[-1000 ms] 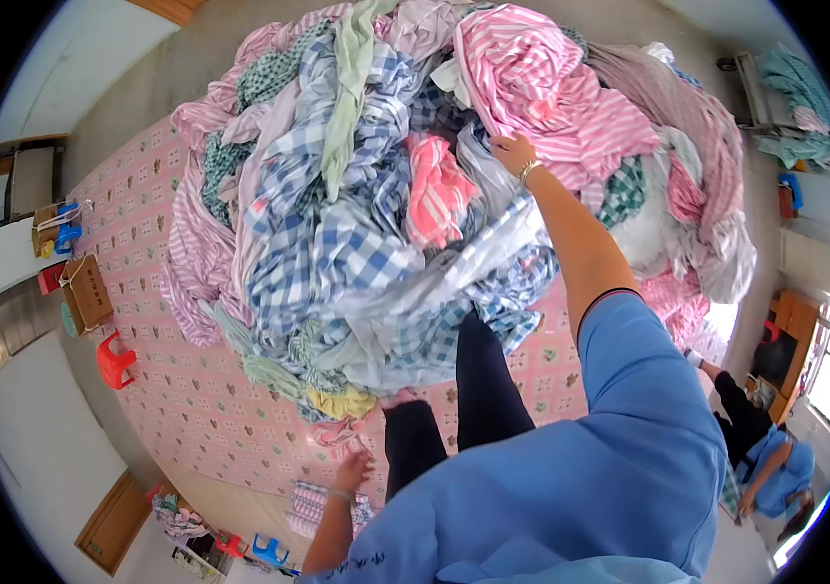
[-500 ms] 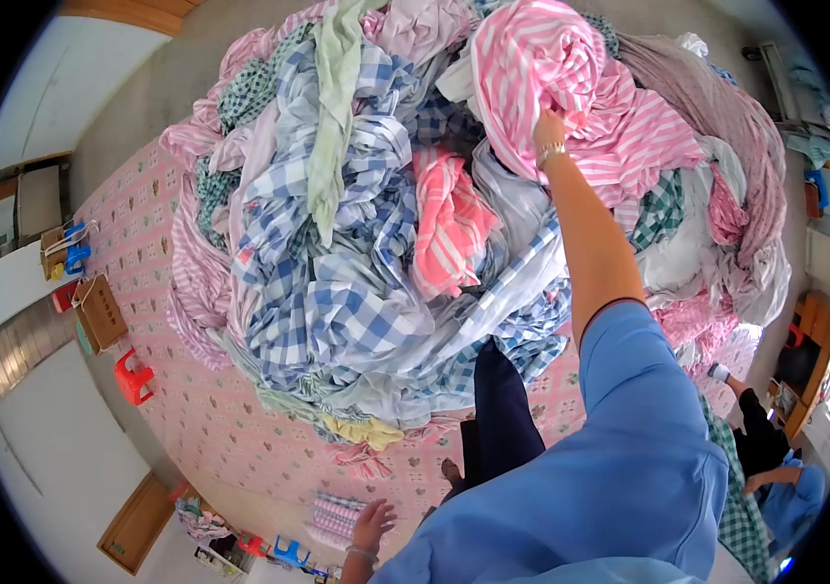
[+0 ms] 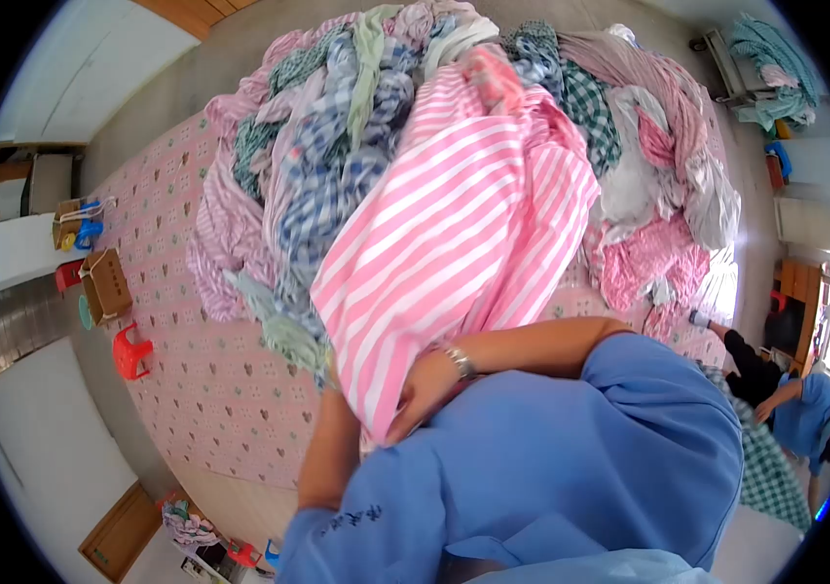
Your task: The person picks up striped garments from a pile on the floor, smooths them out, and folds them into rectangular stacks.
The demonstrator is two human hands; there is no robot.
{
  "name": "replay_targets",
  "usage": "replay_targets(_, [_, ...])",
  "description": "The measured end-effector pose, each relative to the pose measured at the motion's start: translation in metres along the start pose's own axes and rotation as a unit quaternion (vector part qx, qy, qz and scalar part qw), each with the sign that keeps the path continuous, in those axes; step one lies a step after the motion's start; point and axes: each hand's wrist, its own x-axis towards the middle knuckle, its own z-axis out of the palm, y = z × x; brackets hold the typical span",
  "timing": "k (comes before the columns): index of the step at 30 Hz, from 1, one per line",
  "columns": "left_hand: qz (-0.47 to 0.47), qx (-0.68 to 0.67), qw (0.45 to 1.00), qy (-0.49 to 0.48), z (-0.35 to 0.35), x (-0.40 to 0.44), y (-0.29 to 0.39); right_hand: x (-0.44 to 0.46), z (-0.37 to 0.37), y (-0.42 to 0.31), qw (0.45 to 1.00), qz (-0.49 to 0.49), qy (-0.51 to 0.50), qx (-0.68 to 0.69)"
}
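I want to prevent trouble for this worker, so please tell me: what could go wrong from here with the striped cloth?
The large pink-and-white striped fabric sheet spreads over the crumpled multicoloured fabric heap, so pulling it might drag other pieces along. The shiny silver-toned bracelet beside the right grip lies close to the sheet and could perhaps snag it.

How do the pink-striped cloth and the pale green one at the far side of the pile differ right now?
Pattern: the pink-striped cloth has bold pink and white stripes; the pale green cloth shows none. Spread: the striped cloth shows broad; the green one is a narrow, bunched strip. Pose: the striped cloth reaches the person's body, at the right hand; the green one lies on the pile, untouched. Both are unfolded.
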Motion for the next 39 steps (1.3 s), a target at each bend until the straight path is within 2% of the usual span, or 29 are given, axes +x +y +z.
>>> replay_targets(2, [-0.041,0.092,0.995,-0.007,-0.014,-0.051,-0.005,0.046,0.066,0.011,0.997,0.029,0.058,-0.039])
replay_targets(3, [-0.058,0.138,0.989,-0.012,-0.02,-0.072,-0.007,0.056,0.087,0.016,0.986,-0.015,0.109,-0.129])
replay_targets(5, [-0.072,0.183,0.98,-0.015,-0.022,-0.114,-0.017,0.054,0.12,0.005,0.971,-0.04,0.141,-0.187])
replay_targets(6, [-0.068,0.007,0.998,0.018,-0.023,-0.135,-0.024,0.058,0.137,0.011,0.972,-0.041,0.137,-0.186])
replay_targets(7, [-0.061,-0.169,0.982,0.051,-0.023,-0.153,-0.03,0.062,0.15,0.023,0.954,-0.076,0.182,-0.227])
replay_targets(9, [-0.065,-0.131,0.986,0.081,-0.023,-0.188,-0.038,0.068,0.171,0.028,0.931,-0.111,0.227,-0.263])
replay_targets(11, [0.055,-0.027,0.985,0.162,-0.026,-0.21,-0.042,0.063,0.182,0.023,0.897,0.134,0.152,-0.392])
replay_targets(13, [0.179,-0.075,0.957,0.217,-0.024,-0.247,-0.025,0.056,0.188,0.048,0.832,0.036,0.278,-0.479])
replay_targets(14, [0.226,-0.091,0.937,0.249,-0.026,-0.271,-0.015,0.044,0.188,0.048,0.843,0.054,0.329,-0.422])
replay_targets(16, [0.354,-0.087,0.898,0.248,-0.03,-0.333,0.0,0.025,0.186,0.081,0.807,-0.061,0.456,-0.371])
replay_targets(17, [0.431,-0.009,0.844,0.32,-0.035,-0.364,0.006,0.01,0.186,0.082,0.778,-0.034,0.49,-0.391])
replay_targets(18, [0.494,0.002,0.811,0.313,-0.03,-0.402,0.017,-0.002,0.187,0.082,0.749,-0.008,0.521,-0.409])
replay_targets(20, [0.511,-0.028,0.734,0.446,0.012,-0.466,0.044,-0.016,0.177,0.107,0.756,0.0,0.521,-0.395])
replay_targets(21, [0.553,-0.049,0.685,0.472,0.031,-0.489,0.044,-0.019,0.172,0.118,0.759,0.015,0.528,-0.381])
replay_targets(22, [0.569,0.107,0.619,0.531,0.05,-0.504,0.036,-0.019,0.171,0.124,0.774,-0.006,0.536,-0.337])
replay_targets(23, [0.569,0.241,0.517,0.592,0.069,-0.52,0.029,-0.013,0.166,0.147,0.775,-0.014,0.532,-0.341])
replay_targets(25, [0.598,0.214,0.509,0.581,0.109,-0.533,0.017,0.0,0.152,0.202,0.769,0.024,0.638,-0.007])
replay_targets(26, [0.594,0.229,0.486,0.599,0.118,-0.546,0.014,-0.005,0.157,0.205,0.773,0.02,0.634,-0.007])
replay_targets(27, [0.461,0.486,0.366,0.646,0.125,-0.555,0.006,-0.009,0.166,0.211,0.743,0.06,0.637,0.197])
replay_targets(28, [0.344,0.666,0.151,0.644,0.14,-0.556,0.004,-0.009,0.176,0.215,0.679,0.097,0.611,0.394])
replay_targets(29, [0.343,0.673,0.148,0.639,0.148,-0.557,0.01,-0.007,0.182,0.231,0.598,0.097,0.57,0.555])
replay_targets(30, [0.364,0.65,0.184,0.641,0.157,-0.56,0.012,-0.006,0.188,0.243,0.473,0.105,0.534,0.693])
replay_targets(31, [0.383,0.624,0.223,0.644,0.165,-0.565,0.009,0.004,0.194,0.267,0.471,0.108,0.53,0.697])
replay_targets(32, [0.382,0.625,0.222,0.644,0.165,-0.573,0.008,0.013,0.193,0.287,0.514,-0.11,0.486,0.699])
replay_targets(33, [0.34,0.618,0.193,0.682,0.157,-0.582,0.007,0.013,0.186,0.296,0.533,-0.325,0.417,0.661])
replay_targets(35, [0.314,0.607,0.213,0.699,0.15,-0.572,0.002,-0.019,0.163,0.293,0.501,-0.323,0.569,0.567])
replay_targets(36, [0.328,0.604,0.262,0.678,0.143,-0.556,-0.002,-0.045,0.141,0.299,0.474,-0.309,0.645,0.514])
replay_targets(37, [0.286,0.604,0.343,0.66,0.104,-0.559,-0.012,-0.076,0.106,0.333,0.446,-0.312,0.647,0.533])
replay_targets(39, [0.182,0.585,0.49,0.62,0.026,-0.564,-0.032,-0.159,0.133,0.25,0.414,-0.307,0.76,0.396])
